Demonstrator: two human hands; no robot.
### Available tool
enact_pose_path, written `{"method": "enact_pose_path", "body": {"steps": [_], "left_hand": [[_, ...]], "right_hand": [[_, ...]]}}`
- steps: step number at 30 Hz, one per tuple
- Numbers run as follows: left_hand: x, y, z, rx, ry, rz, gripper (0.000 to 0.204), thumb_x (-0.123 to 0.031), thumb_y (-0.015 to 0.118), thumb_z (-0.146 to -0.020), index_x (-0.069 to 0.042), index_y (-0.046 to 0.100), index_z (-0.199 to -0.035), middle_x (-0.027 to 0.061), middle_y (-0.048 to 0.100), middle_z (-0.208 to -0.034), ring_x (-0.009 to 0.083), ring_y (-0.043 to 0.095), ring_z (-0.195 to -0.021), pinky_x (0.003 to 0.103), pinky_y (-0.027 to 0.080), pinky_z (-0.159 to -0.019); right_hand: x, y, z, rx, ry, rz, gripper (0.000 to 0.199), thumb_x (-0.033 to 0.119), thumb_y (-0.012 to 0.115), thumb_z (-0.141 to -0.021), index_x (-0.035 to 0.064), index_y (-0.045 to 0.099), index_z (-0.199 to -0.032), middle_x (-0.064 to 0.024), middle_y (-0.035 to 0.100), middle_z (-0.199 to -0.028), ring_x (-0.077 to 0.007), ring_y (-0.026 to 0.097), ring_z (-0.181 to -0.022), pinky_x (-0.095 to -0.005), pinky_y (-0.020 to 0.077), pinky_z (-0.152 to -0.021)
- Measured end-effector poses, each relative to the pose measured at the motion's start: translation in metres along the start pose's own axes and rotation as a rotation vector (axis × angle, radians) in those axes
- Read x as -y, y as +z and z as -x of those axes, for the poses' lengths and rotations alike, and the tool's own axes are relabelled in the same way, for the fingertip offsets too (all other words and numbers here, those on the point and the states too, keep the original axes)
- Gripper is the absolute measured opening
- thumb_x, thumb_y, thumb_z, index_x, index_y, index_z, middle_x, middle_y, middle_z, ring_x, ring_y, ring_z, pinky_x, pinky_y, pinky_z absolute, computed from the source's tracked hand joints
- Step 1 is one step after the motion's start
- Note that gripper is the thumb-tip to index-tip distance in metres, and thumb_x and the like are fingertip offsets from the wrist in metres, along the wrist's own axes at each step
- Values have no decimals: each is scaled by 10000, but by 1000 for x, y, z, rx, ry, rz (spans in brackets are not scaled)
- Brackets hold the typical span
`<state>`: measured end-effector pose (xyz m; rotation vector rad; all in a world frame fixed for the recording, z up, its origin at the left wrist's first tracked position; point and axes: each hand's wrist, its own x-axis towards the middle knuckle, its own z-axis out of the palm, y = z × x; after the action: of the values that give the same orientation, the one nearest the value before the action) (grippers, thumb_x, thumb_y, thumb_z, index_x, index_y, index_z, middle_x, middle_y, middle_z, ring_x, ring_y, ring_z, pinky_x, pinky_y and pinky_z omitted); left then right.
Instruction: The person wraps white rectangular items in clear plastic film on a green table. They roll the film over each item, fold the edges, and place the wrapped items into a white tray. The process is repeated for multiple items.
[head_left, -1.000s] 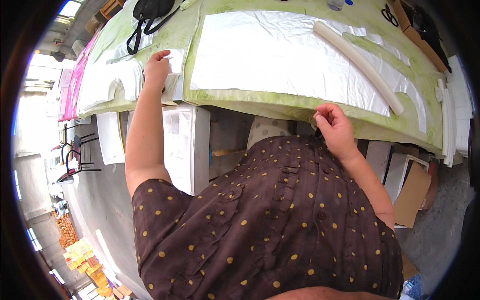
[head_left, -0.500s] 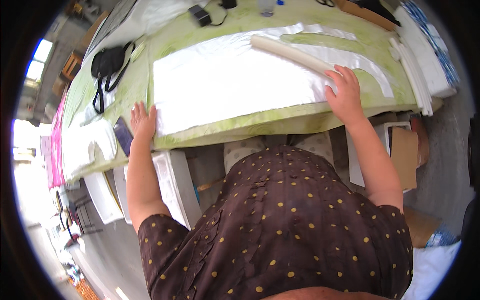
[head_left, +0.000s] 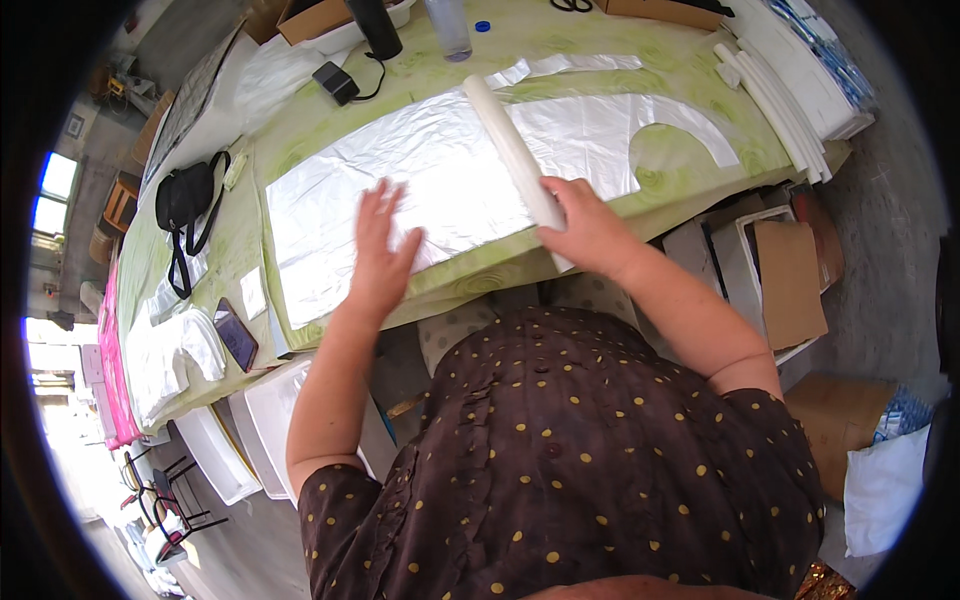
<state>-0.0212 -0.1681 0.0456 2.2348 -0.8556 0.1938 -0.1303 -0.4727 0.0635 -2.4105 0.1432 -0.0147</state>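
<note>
One roll (head_left: 510, 150), smooth, straight and off-white, slants across wrinkled, shiny silver-white plastic sheeting (head_left: 325, 195) on the green-patterned table (head_left: 700, 85). The right hand (head_left: 586, 226) has its grip closed around the roll's near end; the left hand (head_left: 383, 255), slightly blurred, has its grip spread wide over the sheeting. Also on the table are one clear bottle (head_left: 450, 35), one blue cap (head_left: 483, 27) and one black strapped bag (head_left: 185, 196).

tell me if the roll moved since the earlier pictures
Yes: the near end of the roll has shifted left, farther from the white tubes at the right edge of the table.
</note>
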Motion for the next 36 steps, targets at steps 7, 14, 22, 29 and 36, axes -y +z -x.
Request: {"method": "enact_pose_path", "body": {"steps": [7,14,22,29,36], "left_hand": [[-82,62,-55,111,254,130,482,-300,671,-955,-119,594,-1394,181,465,-1525,430,381,-1418,507,324,-1163],[-129,110,-120,395,208,10,342,-279,692,-908,-93,705,-1194,136,673,-1243,318,653,-1101,397,523,-950],[-131,153,-155,716,-19,-180,302,-343,688,-902,-96,713,-1074,121,736,-991,289,701,-913,385,548,-830],[-131,149,-161,671,-186,-140,247,-284,598,-946,-101,699,-1078,118,742,-1028,274,708,-954,391,561,-824],[-120,121,-160,585,-442,378,261,-237,608,-957,-29,648,-1109,32,701,-968,133,658,-881,299,551,-730]], "right_hand": [[-7,5,29,-182,-17,-136,658,318,697,-885,60,471,-1447,-223,498,-1375,-400,569,-1223,-433,480,-1037],[-40,-12,35,-94,61,-219,410,170,618,-913,54,603,-1305,-150,647,-1265,-346,645,-1118,-423,502,-987],[-60,-4,64,-197,116,-474,270,95,608,-959,69,673,-1219,14,641,-871,-56,500,-681,-246,453,-649],[-76,-6,73,-287,69,-575,239,85,625,-928,58,692,-1155,-62,698,-1065,-149,622,-808,-293,518,-748],[-68,-27,24,-440,-352,-75,228,113,643,-878,61,692,-1094,-112,705,-1108,-318,625,-1045,-423,476,-951]]}}
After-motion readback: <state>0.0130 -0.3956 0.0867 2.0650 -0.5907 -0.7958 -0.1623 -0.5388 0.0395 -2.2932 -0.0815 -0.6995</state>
